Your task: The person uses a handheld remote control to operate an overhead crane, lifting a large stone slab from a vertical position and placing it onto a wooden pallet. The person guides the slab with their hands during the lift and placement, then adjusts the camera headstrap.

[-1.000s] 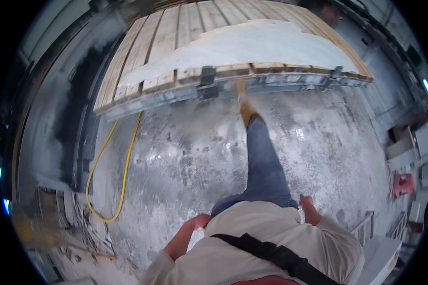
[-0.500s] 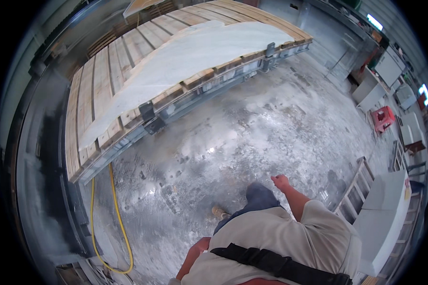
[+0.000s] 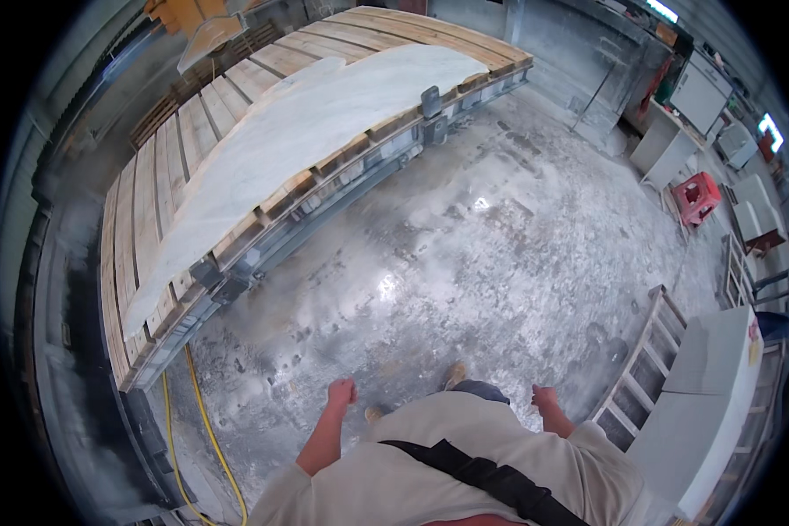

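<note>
Away from any object, my left hand (image 3: pixel 343 392) hangs over the wet floor with its fingers curled into a loose fist. On the other side of my body, my right hand (image 3: pixel 543 397) is small in view; its fingers look curled in too, and I see nothing in them. Ahead and to the left lies a large white stone slab (image 3: pixel 298 127) with an uneven edge, flat on a wooden slatted table (image 3: pixel 171 167). Dark blocks (image 3: pixel 430 102) stand along the table's near edge. Both hands are well apart from the slab.
A yellow hose (image 3: pixel 203 416) loops down below the table's left corner. At right, a ladder (image 3: pixel 642 373) lies beside a tall white box-like block (image 3: pixel 701 377). Farther off are a red stool (image 3: pixel 698 198) and a white desk (image 3: pixel 671 151). An orange machine part (image 3: pixel 188 16) shows beyond the table.
My left hand has swung forward, and my right hand has dropped back toward my side. The table has shifted left and nearer in view as I walk.
</note>
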Demonstrator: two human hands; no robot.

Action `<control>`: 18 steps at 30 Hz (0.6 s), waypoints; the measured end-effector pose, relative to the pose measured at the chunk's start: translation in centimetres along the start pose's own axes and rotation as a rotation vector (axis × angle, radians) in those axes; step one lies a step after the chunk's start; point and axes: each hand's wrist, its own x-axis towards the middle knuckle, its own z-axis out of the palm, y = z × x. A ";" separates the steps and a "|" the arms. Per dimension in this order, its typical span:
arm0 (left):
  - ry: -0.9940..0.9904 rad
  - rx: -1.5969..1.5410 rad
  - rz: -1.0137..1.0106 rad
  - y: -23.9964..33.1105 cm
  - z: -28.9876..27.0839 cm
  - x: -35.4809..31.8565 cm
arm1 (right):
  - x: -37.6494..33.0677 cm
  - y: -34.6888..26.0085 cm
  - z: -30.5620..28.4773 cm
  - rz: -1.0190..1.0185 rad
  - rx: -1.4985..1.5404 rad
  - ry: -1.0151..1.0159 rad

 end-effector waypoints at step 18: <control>0.303 0.716 0.603 37.8 29.7 29.4 | 20.9 -28.3 -2.9 0.006 0.407 -0.191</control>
